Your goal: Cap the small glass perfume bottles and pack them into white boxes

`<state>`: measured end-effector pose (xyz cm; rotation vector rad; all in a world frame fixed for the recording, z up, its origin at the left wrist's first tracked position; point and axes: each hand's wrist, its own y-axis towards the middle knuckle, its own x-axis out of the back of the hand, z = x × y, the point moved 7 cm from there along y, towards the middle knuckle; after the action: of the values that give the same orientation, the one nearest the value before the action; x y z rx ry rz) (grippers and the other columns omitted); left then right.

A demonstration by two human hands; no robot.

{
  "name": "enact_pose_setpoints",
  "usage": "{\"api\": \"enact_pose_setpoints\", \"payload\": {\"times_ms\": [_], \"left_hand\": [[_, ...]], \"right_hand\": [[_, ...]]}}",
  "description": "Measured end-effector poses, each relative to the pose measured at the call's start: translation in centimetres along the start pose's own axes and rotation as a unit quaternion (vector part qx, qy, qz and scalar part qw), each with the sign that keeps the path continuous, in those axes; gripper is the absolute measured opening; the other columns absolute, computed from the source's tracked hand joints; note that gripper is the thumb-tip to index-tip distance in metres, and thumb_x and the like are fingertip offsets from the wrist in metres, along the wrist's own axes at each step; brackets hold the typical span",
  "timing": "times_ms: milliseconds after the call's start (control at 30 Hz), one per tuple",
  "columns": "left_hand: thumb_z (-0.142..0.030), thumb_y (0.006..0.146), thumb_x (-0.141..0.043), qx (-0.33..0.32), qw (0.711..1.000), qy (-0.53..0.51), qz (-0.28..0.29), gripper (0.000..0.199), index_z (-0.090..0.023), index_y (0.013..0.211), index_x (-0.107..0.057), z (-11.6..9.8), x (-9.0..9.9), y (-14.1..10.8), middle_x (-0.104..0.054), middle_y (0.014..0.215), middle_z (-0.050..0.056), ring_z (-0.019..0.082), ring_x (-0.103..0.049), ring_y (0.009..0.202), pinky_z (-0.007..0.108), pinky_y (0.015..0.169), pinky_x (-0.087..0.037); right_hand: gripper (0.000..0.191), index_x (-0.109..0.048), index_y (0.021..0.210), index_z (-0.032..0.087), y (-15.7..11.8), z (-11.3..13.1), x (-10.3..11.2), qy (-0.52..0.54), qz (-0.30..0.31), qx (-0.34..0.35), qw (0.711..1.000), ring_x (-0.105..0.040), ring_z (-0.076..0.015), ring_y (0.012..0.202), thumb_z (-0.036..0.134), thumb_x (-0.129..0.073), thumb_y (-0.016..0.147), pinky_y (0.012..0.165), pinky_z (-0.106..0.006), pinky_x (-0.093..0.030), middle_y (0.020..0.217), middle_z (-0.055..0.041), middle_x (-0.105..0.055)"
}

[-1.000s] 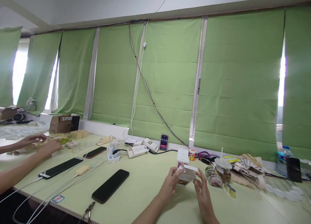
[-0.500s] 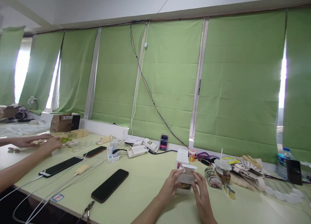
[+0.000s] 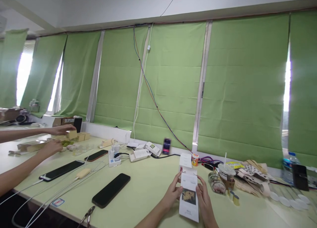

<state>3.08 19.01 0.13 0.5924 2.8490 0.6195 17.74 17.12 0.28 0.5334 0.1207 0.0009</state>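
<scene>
Open tabletop [image 3: 148, 191] left of the hands, up to the black phone [image 3: 111, 190]. Right side blocked close in: jar [image 3: 216, 182], lidded cup [image 3: 226, 173], small clips [image 3: 233, 197]. Behind: white box [image 3: 185, 160], cables [image 3: 210, 161]. Far left: co-worker's arm [image 3: 22, 170] over charging phones [image 3: 61, 170].

1. Long pale green desk [image 3: 148, 188] runs along the window wall; its near edge crosses the view's lower left.
2. Green blinds [image 3: 173, 89] are drawn over the windows, with pale frame posts [image 3: 201, 86] between them.
3. Daylight shows in gaps at the far left [image 3: 22, 76] and right [image 3: 287, 79].
4. White wall and ceiling [image 3: 111, 3] above.
5. Coloured wires [image 3: 148, 86] hang down one blind to the desk's far edge.
</scene>
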Motion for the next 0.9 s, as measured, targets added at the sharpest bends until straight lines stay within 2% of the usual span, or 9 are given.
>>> {"api": "enact_pose_setpoints", "payload": {"times_ms": [133, 267, 500, 633, 767, 900], "left_hand": [[-0.054, 0.074, -0.064, -0.004, 1.0, -0.008, -0.001, 0.075, -0.04, 0.138, -0.028, -0.1, 0.1, 0.2, -0.045, 0.101, 0.004, 0.018, -0.063, 0.076, 0.017, 0.047, -0.043], [-0.055, 0.073, -0.065, 0.007, 1.0, -0.009, 0.004, 0.072, -0.037, 0.136, -0.035, -0.3, 0.0, 0.1, -0.049, 0.103, 0.005, 0.019, -0.063, 0.079, 0.018, 0.048, -0.044], [-0.054, 0.07, -0.068, 0.012, 1.0, -0.008, -0.017, 0.069, -0.035, 0.132, -0.043, 0.3, 0.7, 0.0, -0.047, 0.1, 0.004, 0.015, -0.06, 0.073, 0.016, 0.046, -0.039], [-0.054, 0.07, -0.068, 0.022, 1.0, 0.003, -0.012, 0.069, -0.034, 0.131, -0.043, 0.9, 0.7, 0.0, -0.045, 0.1, 0.004, 0.015, -0.06, 0.072, 0.015, 0.044, -0.038], [-0.051, 0.069, -0.07, 0.033, 0.999, 0.002, -0.013, 0.067, -0.035, 0.129, -0.044, 0.9, 0.7, -0.1, -0.043, 0.098, 0.002, 0.012, -0.058, 0.069, 0.014, 0.043, -0.037], [-0.045, 0.07, -0.071, 0.048, 0.999, -0.014, 0.006, 0.064, -0.035, 0.127, -0.043, 1.0, 0.3, -0.1, -0.043, 0.096, 0.001, 0.007, -0.054, 0.061, 0.012, 0.041, -0.034]], "right_hand": [[0.056, -0.035, 0.13, 0.025, 0.1, 0.1, -0.2, 0.003, 0.01, -0.005, 1.0, -0.066, -0.0228, 0.082, 0.052, -0.05, 0.084, 0.072, -0.032, -0.053, 0.095, -0.0051, -0.069], [0.055, -0.037, 0.127, 0.024, 0.1, 0.4, -0.2, 0.004, 0.011, -0.007, 1.0, -0.066, -0.0229, 0.082, 0.052, -0.052, 0.082, 0.073, -0.032, -0.053, 0.095, -0.0053, -0.07], [0.054, -0.039, 0.12, 0.021, 0.0, 0.2, 0.2, -0.012, 0.003, -0.029, 0.999, -0.065, -0.0218, 0.068, 0.053, -0.055, 0.08, 0.062, -0.03, -0.051, 0.074, -0.0019, -0.07], [0.055, -0.042, 0.117, 0.02, 0.1, -0.3, 0.4, -0.018, 0.002, -0.037, 0.999, -0.064, -0.0212, 0.062, 0.054, -0.058, 0.077, 0.056, -0.029, -0.049, 0.07, -0.0009, -0.07], [0.054, -0.043, 0.117, 0.021, 0.2, -0.6, 0.5, -0.018, -0.001, -0.035, 0.999, -0.064, -0.0211, 0.062, 0.055, -0.056, 0.078, 0.059, -0.03, -0.05, 0.068, 0.0011, -0.068], [0.047, -0.049, 0.11, 0.021, 0.3, -0.3, 1.0, -0.034, -0.029, -0.017, 0.999, -0.065, -0.0211, 0.068, 0.054, -0.056, 0.078, 0.062, -0.03, -0.051, 0.074, 0.0001, -0.067]]}}
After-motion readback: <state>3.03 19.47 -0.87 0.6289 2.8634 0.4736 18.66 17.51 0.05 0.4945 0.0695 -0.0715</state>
